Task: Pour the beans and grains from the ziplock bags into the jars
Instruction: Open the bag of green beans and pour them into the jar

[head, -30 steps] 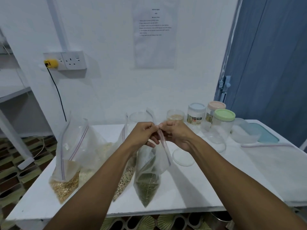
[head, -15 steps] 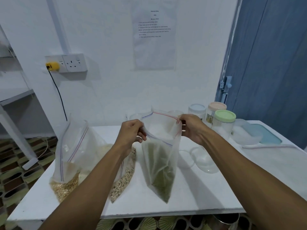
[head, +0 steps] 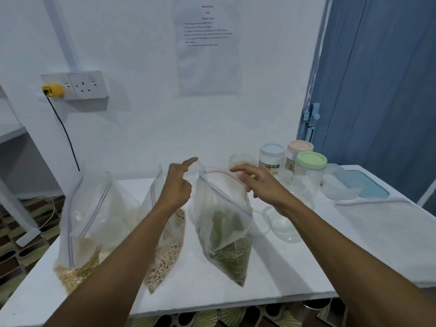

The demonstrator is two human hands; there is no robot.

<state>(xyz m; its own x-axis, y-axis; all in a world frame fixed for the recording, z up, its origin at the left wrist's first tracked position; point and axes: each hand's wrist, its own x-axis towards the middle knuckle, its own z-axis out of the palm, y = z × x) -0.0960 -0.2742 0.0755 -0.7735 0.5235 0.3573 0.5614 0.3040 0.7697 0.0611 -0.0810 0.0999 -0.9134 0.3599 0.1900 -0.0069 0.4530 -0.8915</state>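
Above a white table, two bare hands hover with fingers spread, gripping nothing. On one side, the left hand points its index finger up and away; on the other, the right hand has loose fingers curved just over the open mouth of a ziplock bag of green beans. That bag stands upright on the table between the forearms; the right fingertips may brush its rim, though this is hard to tell. Left of it stands a bag of pale beans, partly behind the left forearm, and further left a larger bag of yellowish grains. Behind the right hand stand three lidded jars: blue-lidded, peach-lidded and green-lidded. An open clear jar lies beside the right wrist.
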